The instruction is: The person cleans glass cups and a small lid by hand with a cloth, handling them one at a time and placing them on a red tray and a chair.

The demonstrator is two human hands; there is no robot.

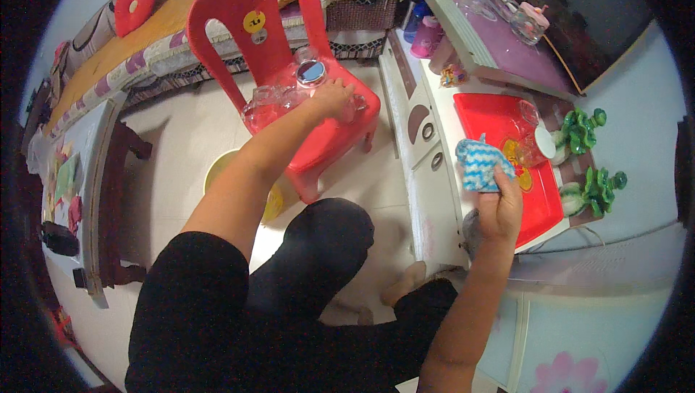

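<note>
On the red plastic chair [318, 157] stand several clear glass vessels [275, 96] and a round item with a mirror-like top [311, 72]. My left hand [334, 98] reaches over the seat, its fingers curled at a clear glass [355, 107] that shows beside them; the hand partly covers it. Over the left part of a red tray [539, 215], my right hand [502, 208] pinches a blue-and-white striped scrubbing cloth [481, 167] between thumb and fingers. A clear glass jar [531, 148] with a white lid or base [544, 144] lies in the tray.
The tray rests on a white cabinet [441, 226], with green cabbage-shaped ornaments [590, 190] behind it. A purple-topped shelf [499, 42] overhangs the far end. A yellowish bucket [217, 168] stands below my left forearm. A low table [90, 176] is at the left.
</note>
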